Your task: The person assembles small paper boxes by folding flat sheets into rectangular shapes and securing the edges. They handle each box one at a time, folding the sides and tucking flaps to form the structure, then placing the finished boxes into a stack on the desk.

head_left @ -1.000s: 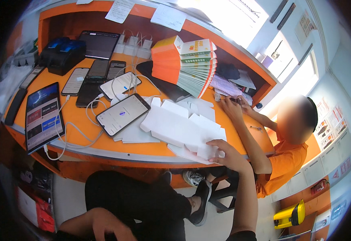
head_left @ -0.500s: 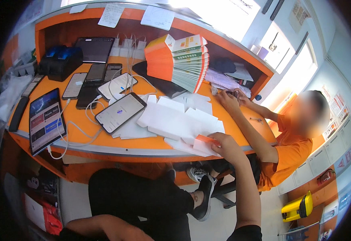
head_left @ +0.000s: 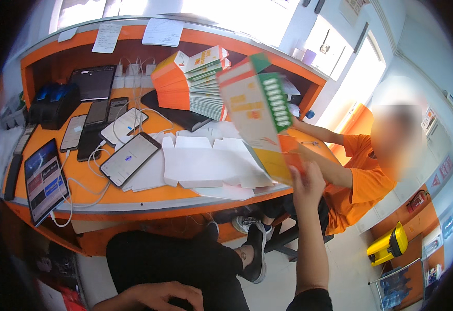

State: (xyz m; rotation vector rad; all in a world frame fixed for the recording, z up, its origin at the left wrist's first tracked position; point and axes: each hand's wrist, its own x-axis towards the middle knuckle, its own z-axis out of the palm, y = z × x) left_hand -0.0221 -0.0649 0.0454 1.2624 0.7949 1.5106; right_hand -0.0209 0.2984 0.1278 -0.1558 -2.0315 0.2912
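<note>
My right hand (head_left: pixel 308 184) pinches the lower corner of a flattened cardboard carton (head_left: pixel 250 116), printed orange, white, green and yellow. The carton stands raised and tilted above the desk, partly covering the co-worker's arms. Under and beside it, more flattened cartons (head_left: pixel 206 160) lie with their plain white sides up. Behind them rises a fanned stack of folded printed cartons (head_left: pixel 190 85). My left hand (head_left: pixel 172 294) rests on my black-trousered thigh with its fingers loosely apart, holding nothing.
Left on the orange desk (head_left: pixel 185 196) are a tablet (head_left: pixel 45 179), several phones, among them a lit one (head_left: pixel 130 158), white charging cables and a black printer (head_left: pixel 55 105). A person in an orange shirt (head_left: pixel 364 155) sits at the right. A yellow bin (head_left: pixel 387 243) stands beyond.
My right hand has lifted the carton from the desk and turned its printed side into view. The left hand has shifted rightward on my lap. The whole view has turned slightly right.
</note>
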